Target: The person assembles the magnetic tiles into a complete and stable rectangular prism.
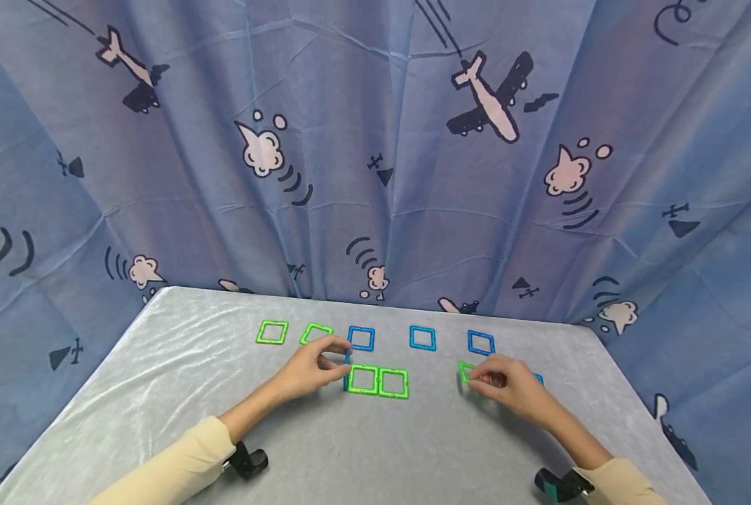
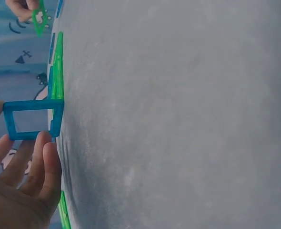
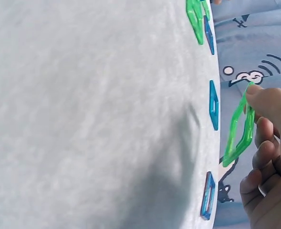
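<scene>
My left hand (image 1: 306,368) holds a blue square magnetic tile (image 2: 33,103) on its edge, upright, with the thumb on one side and fingers on the opposite side. This tile stands at the left side of a flat green magnetic tile (image 1: 364,393), which lies edge to edge with a second green tile (image 1: 393,396). Over to the right, my right hand (image 1: 517,386) pinches another green magnetic tile (image 3: 249,126) between thumb and fingers. That tile is tilted and raised above the table, apart from the joined pair.
Along the back of the white cloth-covered table (image 1: 224,351) lie two green tiles (image 1: 271,341) on the left and several blue tiles (image 1: 422,327) toward the right. One blue tile (image 1: 539,379) is partly hidden behind my right hand. A blue patterned curtain (image 1: 350,175) hangs behind.
</scene>
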Tool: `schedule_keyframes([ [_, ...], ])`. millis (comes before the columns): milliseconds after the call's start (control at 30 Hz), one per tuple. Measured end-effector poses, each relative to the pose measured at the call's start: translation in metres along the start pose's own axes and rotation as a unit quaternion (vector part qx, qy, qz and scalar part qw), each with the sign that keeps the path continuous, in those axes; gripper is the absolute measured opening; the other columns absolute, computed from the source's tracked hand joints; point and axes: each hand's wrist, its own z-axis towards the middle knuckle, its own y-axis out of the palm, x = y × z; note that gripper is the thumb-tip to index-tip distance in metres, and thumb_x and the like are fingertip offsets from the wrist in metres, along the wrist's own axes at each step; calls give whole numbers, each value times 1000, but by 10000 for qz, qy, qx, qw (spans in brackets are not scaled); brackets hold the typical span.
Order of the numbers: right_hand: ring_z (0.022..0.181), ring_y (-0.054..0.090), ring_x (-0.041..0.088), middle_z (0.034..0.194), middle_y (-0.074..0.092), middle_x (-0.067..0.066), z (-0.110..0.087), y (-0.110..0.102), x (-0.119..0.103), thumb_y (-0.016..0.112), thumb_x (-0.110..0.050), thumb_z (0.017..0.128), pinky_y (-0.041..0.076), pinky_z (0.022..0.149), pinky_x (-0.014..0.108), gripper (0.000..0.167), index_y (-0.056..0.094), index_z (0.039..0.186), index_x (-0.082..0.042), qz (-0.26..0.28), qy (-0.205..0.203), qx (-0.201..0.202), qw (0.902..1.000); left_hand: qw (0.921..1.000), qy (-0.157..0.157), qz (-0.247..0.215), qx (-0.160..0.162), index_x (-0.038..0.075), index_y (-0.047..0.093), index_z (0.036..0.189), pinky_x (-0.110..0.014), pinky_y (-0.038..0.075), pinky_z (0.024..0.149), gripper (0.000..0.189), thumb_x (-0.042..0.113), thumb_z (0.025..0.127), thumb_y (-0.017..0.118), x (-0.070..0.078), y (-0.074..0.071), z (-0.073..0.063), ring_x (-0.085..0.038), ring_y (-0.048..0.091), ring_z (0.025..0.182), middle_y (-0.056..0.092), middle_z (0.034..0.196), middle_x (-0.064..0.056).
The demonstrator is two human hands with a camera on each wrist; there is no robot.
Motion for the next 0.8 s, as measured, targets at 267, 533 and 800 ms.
schedule_keyframes([
  [267, 65, 47, 8, 77, 54, -12, 10, -1, -8, 82, -7, 87, 41, 54, 25, 16, 75, 88, -21, 74, -137, 27, 9999, 9999, -48, 97, 11, 3, 63, 129, -34, 55, 73, 36, 15, 97, 73, 1, 1, -2, -24, 70, 94, 66, 124, -14],
  [533, 65, 48, 9, 77, 55, -10, 21, 1, -18, 80, -7, 89, 41, 55, 26, 11, 76, 90, -18, 317, -271, -65, 9991, 10000, 61, 34, 64, -6, 62, 125, -36, 55, 70, 31, 4, 96, 70, 37, -3, -10, -36, 70, 93, 64, 122, -26],
  [800, 66, 48, 11, 77, 57, -9, 33, 11, -27, 79, -5, 89, 42, 56, 26, 10, 77, 92, -15, 643, -495, -140, 9966, 10000, 94, 19, 8, -5, 63, 124, -34, 55, 69, 30, 0, 95, 70, 34, -3, -6, -35, 71, 92, 63, 122, -27],
])
